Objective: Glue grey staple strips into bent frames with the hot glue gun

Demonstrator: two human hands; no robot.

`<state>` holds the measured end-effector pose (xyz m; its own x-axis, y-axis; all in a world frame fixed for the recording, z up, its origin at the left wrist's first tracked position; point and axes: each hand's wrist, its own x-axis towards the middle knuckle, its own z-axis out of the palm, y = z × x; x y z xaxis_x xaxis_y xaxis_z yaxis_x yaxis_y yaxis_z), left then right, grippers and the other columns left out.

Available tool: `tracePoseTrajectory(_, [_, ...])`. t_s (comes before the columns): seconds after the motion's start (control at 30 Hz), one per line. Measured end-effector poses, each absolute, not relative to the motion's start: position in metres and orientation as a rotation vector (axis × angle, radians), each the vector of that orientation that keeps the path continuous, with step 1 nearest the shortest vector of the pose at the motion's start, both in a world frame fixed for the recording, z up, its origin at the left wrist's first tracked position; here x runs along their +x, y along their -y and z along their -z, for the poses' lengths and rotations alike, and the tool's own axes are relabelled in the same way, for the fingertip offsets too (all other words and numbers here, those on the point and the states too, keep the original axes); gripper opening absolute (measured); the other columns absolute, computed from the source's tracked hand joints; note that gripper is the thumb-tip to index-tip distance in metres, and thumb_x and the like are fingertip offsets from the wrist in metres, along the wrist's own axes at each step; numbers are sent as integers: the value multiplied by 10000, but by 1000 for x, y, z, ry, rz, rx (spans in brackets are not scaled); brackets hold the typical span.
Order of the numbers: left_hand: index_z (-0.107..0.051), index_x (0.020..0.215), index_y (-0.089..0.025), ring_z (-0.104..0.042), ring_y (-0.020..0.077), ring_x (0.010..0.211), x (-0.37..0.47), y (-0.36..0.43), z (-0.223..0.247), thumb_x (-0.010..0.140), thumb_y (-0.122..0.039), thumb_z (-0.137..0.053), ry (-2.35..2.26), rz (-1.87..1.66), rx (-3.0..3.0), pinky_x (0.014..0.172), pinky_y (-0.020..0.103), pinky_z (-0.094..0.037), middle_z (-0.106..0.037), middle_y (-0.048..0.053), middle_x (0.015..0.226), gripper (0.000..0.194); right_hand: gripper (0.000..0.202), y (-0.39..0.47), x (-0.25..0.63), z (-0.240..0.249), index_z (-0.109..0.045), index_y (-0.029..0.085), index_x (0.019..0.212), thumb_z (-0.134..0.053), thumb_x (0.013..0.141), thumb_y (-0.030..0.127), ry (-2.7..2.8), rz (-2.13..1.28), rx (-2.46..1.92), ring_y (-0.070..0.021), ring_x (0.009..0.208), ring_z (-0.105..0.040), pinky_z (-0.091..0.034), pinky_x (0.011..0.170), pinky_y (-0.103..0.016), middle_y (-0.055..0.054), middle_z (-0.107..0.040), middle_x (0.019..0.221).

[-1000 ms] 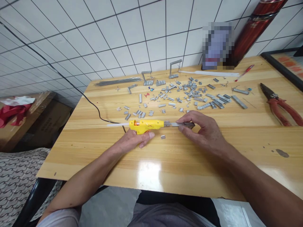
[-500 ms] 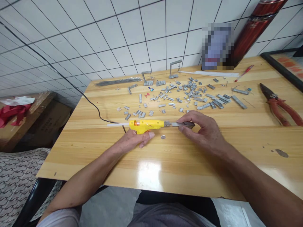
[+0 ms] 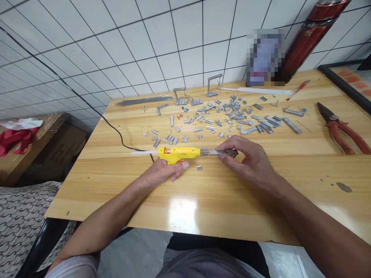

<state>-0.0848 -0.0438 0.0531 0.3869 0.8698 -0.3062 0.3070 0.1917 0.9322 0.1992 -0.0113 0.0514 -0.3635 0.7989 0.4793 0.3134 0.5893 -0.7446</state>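
Observation:
My left hand (image 3: pixel 171 170) is wrapped round the handle of a yellow glue gun (image 3: pixel 185 153), which lies level with its nozzle pointing right. A white glue stick (image 3: pixel 144 153) sticks out of its back end. My right hand (image 3: pixel 247 158) pinches a strip of grey metal staples (image 3: pixel 216 152) between thumb and fingers; its left end is at the nozzle tip, and whether they touch I cannot tell. A darker piece at the strip's right end is partly hidden by my fingers. Just below the nozzle, a small staple piece (image 3: pixel 199 167) lies on the table.
Many staple pieces (image 3: pixel 234 106) are scattered beyond my hands. Two small staple-built stands (image 3: pixel 181 96) stand near the wall beside thin metal wires (image 3: pixel 145 100). Red-handled pliers (image 3: pixel 337 129) lie right. A black cord (image 3: pixel 116 129) runs to the gun. A red flask (image 3: pixel 313 38) stands behind.

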Motion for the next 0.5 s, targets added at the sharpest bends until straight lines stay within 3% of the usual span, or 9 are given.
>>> tracePoseTrajectory(0.5, [-445,540,-193,-430,104,537,-84,43,-55,942,-529,-632,-1180,-537,1399,630,281,-388,-443,-36,508,556,98,11,199,-52,-726,256,963,-684,914,182,1944,-704,-903,-174,754,-657,-526,696,-330,-16,-726,858])
